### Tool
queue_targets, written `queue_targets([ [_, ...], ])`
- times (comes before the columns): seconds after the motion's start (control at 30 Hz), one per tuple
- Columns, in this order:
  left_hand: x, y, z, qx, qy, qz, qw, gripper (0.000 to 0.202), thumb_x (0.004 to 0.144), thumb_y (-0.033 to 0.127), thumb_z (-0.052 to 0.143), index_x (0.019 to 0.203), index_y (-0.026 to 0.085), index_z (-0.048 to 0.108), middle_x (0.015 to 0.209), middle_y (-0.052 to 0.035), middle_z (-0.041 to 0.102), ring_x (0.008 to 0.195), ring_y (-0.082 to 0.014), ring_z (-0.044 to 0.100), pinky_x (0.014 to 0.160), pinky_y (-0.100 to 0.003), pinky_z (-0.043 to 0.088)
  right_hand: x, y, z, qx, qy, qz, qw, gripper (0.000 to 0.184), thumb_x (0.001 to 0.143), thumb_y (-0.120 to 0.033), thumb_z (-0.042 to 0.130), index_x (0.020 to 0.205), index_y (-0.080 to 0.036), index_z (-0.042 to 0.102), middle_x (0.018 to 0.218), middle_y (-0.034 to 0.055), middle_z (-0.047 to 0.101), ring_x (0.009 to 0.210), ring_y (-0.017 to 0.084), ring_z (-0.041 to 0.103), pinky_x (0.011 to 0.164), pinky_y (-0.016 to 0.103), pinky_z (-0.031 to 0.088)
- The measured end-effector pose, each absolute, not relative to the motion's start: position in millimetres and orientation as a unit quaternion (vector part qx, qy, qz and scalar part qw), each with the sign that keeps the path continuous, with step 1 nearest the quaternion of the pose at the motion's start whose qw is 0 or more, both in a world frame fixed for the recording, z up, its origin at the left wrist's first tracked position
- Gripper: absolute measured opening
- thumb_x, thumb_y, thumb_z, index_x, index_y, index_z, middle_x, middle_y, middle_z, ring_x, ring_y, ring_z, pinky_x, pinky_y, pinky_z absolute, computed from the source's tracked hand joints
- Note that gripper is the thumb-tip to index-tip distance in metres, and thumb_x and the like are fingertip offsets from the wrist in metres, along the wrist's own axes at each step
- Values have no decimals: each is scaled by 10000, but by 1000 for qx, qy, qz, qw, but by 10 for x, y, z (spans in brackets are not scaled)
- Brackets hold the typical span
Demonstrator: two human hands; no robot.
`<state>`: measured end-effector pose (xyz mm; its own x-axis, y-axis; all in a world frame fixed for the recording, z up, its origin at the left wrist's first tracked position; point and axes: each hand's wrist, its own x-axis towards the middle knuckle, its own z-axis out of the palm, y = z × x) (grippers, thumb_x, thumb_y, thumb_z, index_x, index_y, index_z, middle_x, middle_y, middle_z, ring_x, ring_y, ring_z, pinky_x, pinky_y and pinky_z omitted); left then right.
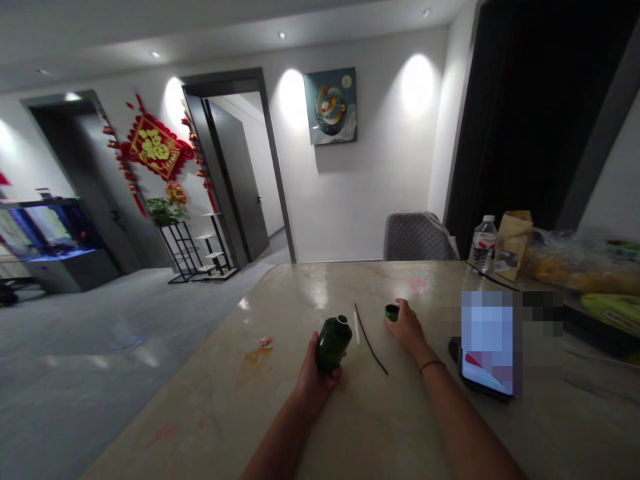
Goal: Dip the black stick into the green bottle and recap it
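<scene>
My left hand (320, 377) is wrapped round a dark green bottle (333, 345), tilted a little, its pale-rimmed mouth uncapped and facing up. In the fingers of my right hand (407, 325) is a small green cap (391, 312), its hollow side turned partly towards me. Between the two hands a thin black stick (369, 339) lies on the stone-like table (220, 413), beside a short white strip (357, 328). The bottle and the cap are apart. What is inside the bottle cannot be seen.
Right of my right arm a phone (485, 360) stands propped, its screen blurred. Small pinkish bits (265, 343) lie left of the bottle. At the back right are a water bottle (483, 243), a brown paper bag (513, 245) and plastic bags (570, 260). A grey chair (417, 237) stands behind the table.
</scene>
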<state>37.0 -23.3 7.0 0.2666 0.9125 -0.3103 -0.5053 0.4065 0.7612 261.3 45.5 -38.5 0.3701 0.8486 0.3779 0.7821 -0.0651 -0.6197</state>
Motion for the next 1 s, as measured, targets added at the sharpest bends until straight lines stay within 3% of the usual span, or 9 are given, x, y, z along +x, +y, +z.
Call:
queue_targets([
  [0.17,370,-231,71,261,388,475,746,459,767,561,404,837,126,529,636,-39,597,333,-48,434,291,-146,248,2583,452,-38,-666,-584,36,463,528,623,-209,592,1123,-111,454,1184,160,493,1139,265,428,972,389,310],
  [0.3,370,-231,69,260,388,475,746,462,767,561,404,862,128,532,632,-39,598,335,-55,443,294,-152,262,2524,359,373,-541,-614,235,524,319,702,-269,553,998,-151,536,1043,100,587,978,184,554,882,336,412],
  [0.4,375,-238,81,261,381,475,749,455,766,559,408,868,132,527,632,-35,595,336,-55,445,288,-150,258,2374,196,586,-429,-672,393,458,430,691,-348,601,1066,-152,523,1052,103,589,933,171,578,819,316,455],
  [0.47,381,-243,90,262,382,477,747,447,768,555,409,876,137,523,627,-30,593,334,-55,446,287,-148,264,2236,83,658,-396,-710,428,394,592,630,-368,668,1151,-160,481,1115,111,562,997,188,550,831,316,451],
  [0.57,389,-246,94,258,382,489,741,417,771,535,424,895,148,516,588,-9,578,320,-48,430,289,-144,271,2044,-29,702,-392,-762,397,329,760,525,-377,739,1203,-176,458,1175,108,533,1080,218,497,873,328,421],
  [0.73,387,-257,91,257,379,489,742,415,772,530,431,912,149,518,600,-14,588,334,-49,444,300,-143,281,1930,-42,730,-398,-788,343,320,586,525,-370,733,1063,-195,580,1032,57,607,970,208,546,851,335,419],
  [1.0,384,-210,94,273,377,471,749,477,809,536,333,1049,161,504,804,-69,634,429,-91,525,383,-191,361,1890,5,732,-386,-767,335,388,522,552,-342,719,1023,-157,592,955,54,629,890,187,569,806,320,434],
])
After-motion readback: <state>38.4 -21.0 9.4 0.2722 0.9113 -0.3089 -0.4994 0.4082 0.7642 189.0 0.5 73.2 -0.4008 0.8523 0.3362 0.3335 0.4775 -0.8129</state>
